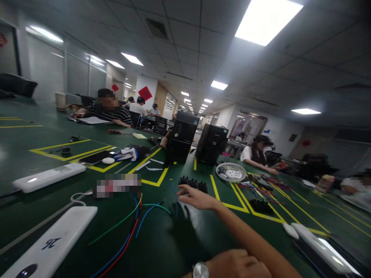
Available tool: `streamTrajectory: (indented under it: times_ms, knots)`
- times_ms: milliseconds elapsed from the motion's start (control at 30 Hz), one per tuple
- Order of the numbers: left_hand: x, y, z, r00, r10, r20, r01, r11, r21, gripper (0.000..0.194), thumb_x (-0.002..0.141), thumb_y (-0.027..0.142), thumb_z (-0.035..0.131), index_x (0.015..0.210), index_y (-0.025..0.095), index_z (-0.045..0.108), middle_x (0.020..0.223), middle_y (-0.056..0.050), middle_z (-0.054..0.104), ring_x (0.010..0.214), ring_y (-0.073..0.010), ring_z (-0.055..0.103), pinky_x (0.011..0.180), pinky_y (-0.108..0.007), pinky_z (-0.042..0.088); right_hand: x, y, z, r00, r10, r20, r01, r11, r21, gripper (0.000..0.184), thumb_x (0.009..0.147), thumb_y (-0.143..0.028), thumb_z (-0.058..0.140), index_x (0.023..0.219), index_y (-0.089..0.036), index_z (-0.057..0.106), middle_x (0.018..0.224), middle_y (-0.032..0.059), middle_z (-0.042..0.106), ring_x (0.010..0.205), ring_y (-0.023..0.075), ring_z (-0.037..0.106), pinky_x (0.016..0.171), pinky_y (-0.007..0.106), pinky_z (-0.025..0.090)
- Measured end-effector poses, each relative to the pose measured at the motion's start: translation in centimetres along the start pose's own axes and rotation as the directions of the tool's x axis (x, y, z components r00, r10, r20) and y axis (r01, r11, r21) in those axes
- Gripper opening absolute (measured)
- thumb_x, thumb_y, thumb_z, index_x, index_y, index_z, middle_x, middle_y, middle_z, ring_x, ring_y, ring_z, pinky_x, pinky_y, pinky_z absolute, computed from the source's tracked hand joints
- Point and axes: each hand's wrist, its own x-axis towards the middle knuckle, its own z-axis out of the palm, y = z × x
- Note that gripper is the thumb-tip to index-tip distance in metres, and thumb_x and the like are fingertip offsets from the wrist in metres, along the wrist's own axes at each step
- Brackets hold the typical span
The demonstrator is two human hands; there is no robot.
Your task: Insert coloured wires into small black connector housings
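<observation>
My right hand (195, 197) reaches in from the lower right, low over the green table, with thumb and fingers apart. A faint, blurred blue streak, perhaps a thin wire (175, 199), shows by its fingertips; I cannot tell whether it touches them. Just beyond the fingers lies a row of black toothed pieces (193, 184). To the left, blue, red, green and yellow wires (135, 222) curve over the table. At the bottom edge, below my right forearm, my left hand (239, 264) has curled fingers and a silver wristwatch (201, 270); what it holds, if anything, is hidden.
White power strips (52, 243) lie left and right. Two black computer towers (211, 143) stand ahead. A round white basket (231, 172), loose coloured wires (257, 187) and more black toothed pieces (261, 205) are at right. Yellow tape marks the tabletop. Other people sit around.
</observation>
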Motion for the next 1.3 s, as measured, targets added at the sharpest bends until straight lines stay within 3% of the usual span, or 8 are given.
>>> streamTrajectory:
  times_ms: [167,300,433,600,833,967,1100,1300]
  knots:
    - [-0.7,-0.3,-1.9,0.988,-0.112,-0.110,0.117,0.992,0.041,0.035,0.084,0.029,0.048,0.119,0.029,0.046,0.098,-0.001,0.056,0.076,-0.0142,0.052,0.062,-0.028,0.036,-4.8,3.7,-3.9,0.891,0.142,-0.432,-0.393,0.718,-0.574,0.031,0.089,-0.025,0.052,0.118,-0.017,0.056,0.125,0.0123,0.055,0.121,0.0258,0.045,0.101,0.042,0.034]
    - [-0.2,-0.3,-1.8,0.979,-0.132,-0.154,0.133,0.991,-0.004,0.038,0.082,0.023,0.048,0.119,0.025,0.044,0.092,-0.002,0.058,0.073,-0.0146,0.051,0.062,-0.028,0.036,-11.3,7.7,-7.2,0.608,0.302,-0.734,-0.760,0.489,-0.428,0.031,0.090,-0.030,0.054,0.118,-0.017,0.054,0.123,0.0098,0.054,0.108,0.0224,0.054,0.091,0.043,0.045]
    - [0.2,-0.7,-1.6,0.949,-0.272,-0.161,0.258,0.961,-0.101,0.033,0.082,0.016,0.046,0.114,0.020,0.047,0.088,-0.004,0.059,0.077,-0.0167,0.053,0.069,-0.030,0.040,-15.6,8.5,-7.5,0.529,0.370,-0.764,-0.816,0.469,-0.338,0.031,0.090,-0.032,0.055,0.117,-0.016,0.054,0.117,0.0086,0.057,0.098,0.0208,0.058,0.082,0.041,0.051]
    - [-0.1,-2.0,-1.6,0.741,-0.635,-0.217,0.521,0.748,-0.411,0.023,0.090,0.016,0.035,0.103,0.020,0.054,0.090,-0.006,0.058,0.086,-0.0182,0.054,0.079,-0.032,0.042,-17.5,8.7,-6.5,0.537,0.385,-0.751,-0.793,0.533,-0.294,0.028,0.090,-0.032,0.054,0.113,-0.017,0.056,0.115,0.0080,0.057,0.096,0.0190,0.058,0.082,0.039,0.050]
    - [-1.0,-5.4,-0.2,0.118,-0.986,0.115,0.509,-0.039,-0.860,0.049,0.088,0.049,0.041,0.127,0.019,0.038,0.115,-0.013,0.055,0.096,-0.0213,0.058,0.082,-0.035,0.046,-15.7,4.6,-2.7,0.753,0.149,-0.641,-0.430,0.848,-0.308,0.011,0.079,-0.020,0.066,0.090,-0.018,0.062,0.090,0.0018,0.063,0.086,0.0137,0.058,0.078,0.024,0.044]
    - [-1.6,-5.7,-0.6,0.054,-0.959,0.277,0.291,-0.251,-0.923,0.039,0.088,0.044,0.046,0.121,0.023,0.046,0.121,-0.010,0.054,0.096,-0.0195,0.060,0.074,-0.030,0.049,-15.5,-1.4,0.3,0.892,-0.100,-0.441,-0.083,0.922,-0.378,0.034,0.080,-0.026,0.066,0.112,-0.021,0.056,0.115,0.0056,0.058,0.105,0.0175,0.054,0.090,0.028,0.042]
    - [-1.6,-5.1,-1.2,0.009,-0.948,0.317,0.232,-0.306,-0.923,0.044,0.086,0.037,0.051,0.127,0.026,0.038,0.100,-0.007,0.063,0.068,-0.0154,0.063,0.057,-0.028,0.050,-18.9,-2.4,0.1,0.892,-0.083,-0.444,-0.183,0.833,-0.522,0.031,0.088,-0.021,0.052,0.119,-0.022,0.052,0.124,0.0069,0.054,0.113,0.0189,0.050,0.097,0.032,0.038]
    - [-1.5,-5.4,-0.4,0.022,-0.961,0.276,0.148,-0.270,-0.952,0.052,0.085,0.034,0.053,0.131,0.024,0.032,0.091,-0.007,0.066,0.058,-0.0139,0.061,0.054,-0.028,0.050,-30.3,6.0,-3.9,0.567,0.280,-0.775,-0.805,0.387,-0.449,0.025,0.086,-0.014,0.047,0.108,-0.012,0.060,0.108,0.0153,0.060,0.103,0.0267,0.054,0.089,0.037,0.041]
